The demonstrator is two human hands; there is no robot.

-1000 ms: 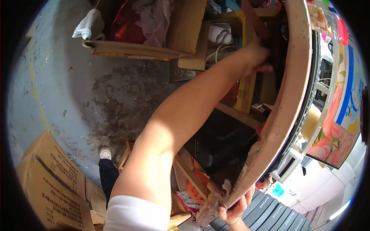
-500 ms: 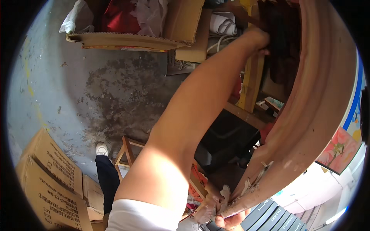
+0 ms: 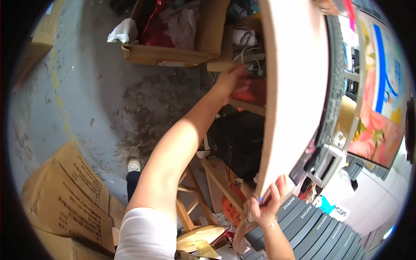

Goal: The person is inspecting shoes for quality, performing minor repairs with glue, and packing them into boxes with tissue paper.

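Note:
My left arm stretches forward past the side of a pale-topped table [image 3: 294, 86]. My left hand [image 3: 232, 82] is at the shelf space under the tabletop, beside a red item [image 3: 251, 92]. Its fingers are smeared by motion, so whether they grip the red item cannot be told. My right hand [image 3: 268, 201] holds the near corner of the tabletop, thumb at the edge and fingers over the top. A small blue spot shows by its thumb. A dark black object [image 3: 238, 141] lies under the table, below the shelf.
An open cardboard box [image 3: 169, 56] with red and white wrappings stands ahead. Cartons [image 3: 65, 195] are stacked at lower left. A wooden stool [image 3: 201, 236] stands near my legs. Grey boxes [image 3: 303, 225] line the right, near a keyboard [image 3: 333, 82] and a flower-patterned screen [image 3: 377, 95].
My left hand has drawn back from the dark upper part under the table to the red item. The view has shifted, showing the tabletop. My right hand is still at the table's near corner.

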